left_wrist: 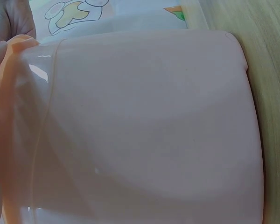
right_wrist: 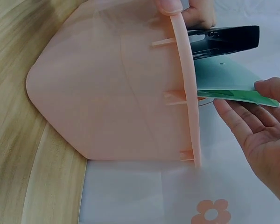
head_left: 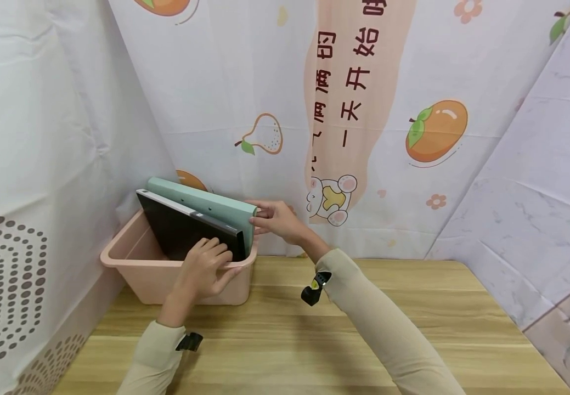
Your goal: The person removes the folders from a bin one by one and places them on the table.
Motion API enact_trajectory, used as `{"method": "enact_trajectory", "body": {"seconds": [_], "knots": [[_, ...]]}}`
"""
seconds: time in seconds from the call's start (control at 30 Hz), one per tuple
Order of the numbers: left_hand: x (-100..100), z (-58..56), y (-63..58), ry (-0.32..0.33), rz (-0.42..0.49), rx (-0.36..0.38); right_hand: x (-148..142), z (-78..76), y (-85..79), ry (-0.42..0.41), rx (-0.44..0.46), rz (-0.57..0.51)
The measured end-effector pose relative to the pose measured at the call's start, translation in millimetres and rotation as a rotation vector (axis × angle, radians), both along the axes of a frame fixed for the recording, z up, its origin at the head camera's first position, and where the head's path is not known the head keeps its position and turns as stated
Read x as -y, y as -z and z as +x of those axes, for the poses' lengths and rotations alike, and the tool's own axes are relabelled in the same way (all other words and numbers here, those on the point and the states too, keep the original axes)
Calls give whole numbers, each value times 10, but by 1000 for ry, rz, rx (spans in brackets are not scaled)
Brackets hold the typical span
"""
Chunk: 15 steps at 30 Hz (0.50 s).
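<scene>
A pink plastic bin point(head_left: 141, 264) stands at the left of the table with two file folders upright in it, leaning a little. The nearer is a black folder point(head_left: 176, 227); behind it rises a mint-green folder point(head_left: 201, 201). My left hand point(head_left: 203, 270) grips the bin's near rim, fingers curled over it against the black folder and thumb outside. At the right end of the green folder, my right hand point(head_left: 281, 220) pinches its edge between thumb and fingers, as the right wrist view also shows. The folders' lower parts are hidden inside the bin.
The wood-grain table point(head_left: 354, 329) extends right of the bin. A white printed curtain point(head_left: 206, 71) hangs close behind the bin, and another dotted sheet point(head_left: 8, 274) hangs at its left.
</scene>
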<state>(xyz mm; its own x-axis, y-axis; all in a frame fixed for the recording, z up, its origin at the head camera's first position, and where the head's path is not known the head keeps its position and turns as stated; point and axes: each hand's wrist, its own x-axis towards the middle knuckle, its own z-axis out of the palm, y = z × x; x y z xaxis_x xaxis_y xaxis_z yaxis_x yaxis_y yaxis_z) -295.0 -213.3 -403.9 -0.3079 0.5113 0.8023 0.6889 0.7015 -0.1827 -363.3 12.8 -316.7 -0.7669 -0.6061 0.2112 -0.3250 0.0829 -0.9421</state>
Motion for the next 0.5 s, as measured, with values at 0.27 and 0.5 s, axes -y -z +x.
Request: {"method": "enact_trajectory", "body": {"seconds": [0.27, 0.5], "knots": [[-14, 13, -10, -12, -6, 5, 12, 20, 22, 27, -14, -7], [-6, 8, 8, -9, -5, -7, 42, 24, 15, 50, -34, -21]]}}
